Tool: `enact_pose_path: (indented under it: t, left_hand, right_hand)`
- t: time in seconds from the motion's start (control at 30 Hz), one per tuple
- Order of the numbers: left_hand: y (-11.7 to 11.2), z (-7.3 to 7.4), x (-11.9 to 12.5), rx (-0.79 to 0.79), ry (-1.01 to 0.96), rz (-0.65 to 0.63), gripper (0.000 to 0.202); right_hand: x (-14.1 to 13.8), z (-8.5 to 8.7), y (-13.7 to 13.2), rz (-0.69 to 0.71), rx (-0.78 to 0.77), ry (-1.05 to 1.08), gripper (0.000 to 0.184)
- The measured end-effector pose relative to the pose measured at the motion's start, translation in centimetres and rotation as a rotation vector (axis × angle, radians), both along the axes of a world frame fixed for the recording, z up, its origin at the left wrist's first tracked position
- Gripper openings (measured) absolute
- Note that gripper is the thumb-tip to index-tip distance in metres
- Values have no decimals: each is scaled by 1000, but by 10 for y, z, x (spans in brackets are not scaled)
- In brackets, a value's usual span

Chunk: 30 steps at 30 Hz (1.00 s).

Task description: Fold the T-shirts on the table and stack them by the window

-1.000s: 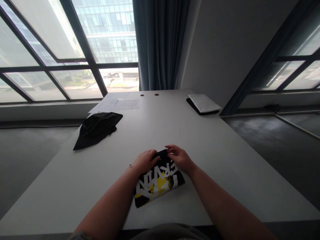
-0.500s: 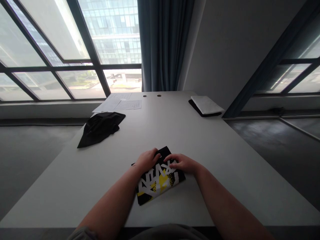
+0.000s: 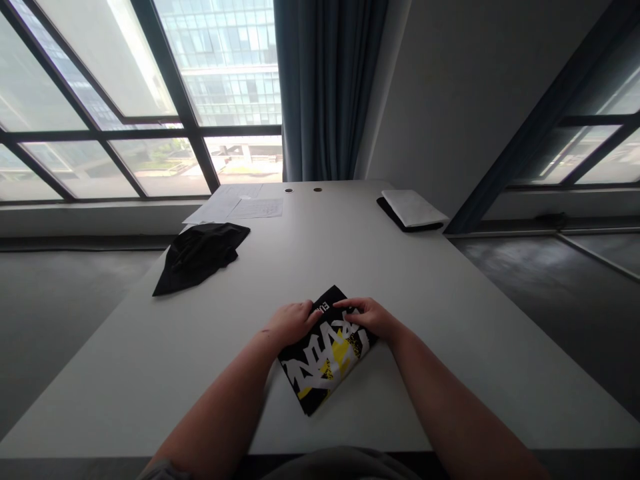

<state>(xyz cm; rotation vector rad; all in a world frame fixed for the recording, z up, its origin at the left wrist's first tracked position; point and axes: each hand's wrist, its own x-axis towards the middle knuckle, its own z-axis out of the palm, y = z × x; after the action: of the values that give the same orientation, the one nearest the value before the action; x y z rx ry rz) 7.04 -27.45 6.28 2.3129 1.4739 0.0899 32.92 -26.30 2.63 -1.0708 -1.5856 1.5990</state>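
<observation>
Here we are at the near end of the worktop, and the cloth lies right in front of us, folded into a compact block and set askew, one corner towards us. Our left hand has hold of its upper left edge, thumb on the top face; our right hand has it from the other side, narrow, finger and thumb close together near the right-hand corner. Whether any fingertips run underneath, we cannot tell. Gripping from both flanks seems to keep those layers together and stop the block sliding, for the top looks smooth and slick. And what a print: bold white brush-like letters and speckled yellow splashes on black! Up the worktop, well apart, a dull black piece sits crumpled, all creases and pointed corners, just beside flat, thin sheets. Over on the far right, a white packet, flat and crisp-edged, rests on something black, stacked perhaps to leave the middle free for us.
</observation>
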Motion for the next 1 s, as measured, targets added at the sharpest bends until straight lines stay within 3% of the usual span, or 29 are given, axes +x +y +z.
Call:
enact_pose_path:
  t: [0.17, 0.33, 0.57, 0.63, 0.73, 0.87, 0.93, 1.0]
  left_hand:
    - [-4, 6, -5, -37, 44, -14, 55]
    - [-4, 3, -6, -35, 36, -15, 52]
    - [2, -5, -5, -14, 3, -61, 49]
    - [4, -8, -5, 0, -49, -72, 49]
    - [8, -17, 2, -65, -245, -16, 48]
    - [19, -32, 26, -600, -878, 186, 51]
    - [27, -35, 38, -862, -1156, 235, 44]
    - [36, -34, 46, -1029, -1297, 238, 36]
  right_hand:
    - [9, -4, 3, -5, -77, 47, 50]
    - [22, 6, 6, 61, -122, 21, 51]
    - [35, 32, 24, 320, -134, -144, 58]
    - [44, 53, 35, 349, -109, -195, 59]
    - [67, 101, 57, 389, -42, -318, 57]
    - [106, 168, 96, 360, 115, -392, 47]
    - [126, 191, 122, 351, 168, -496, 43]
    - [145, 207, 150, 287, 247, -601, 38]
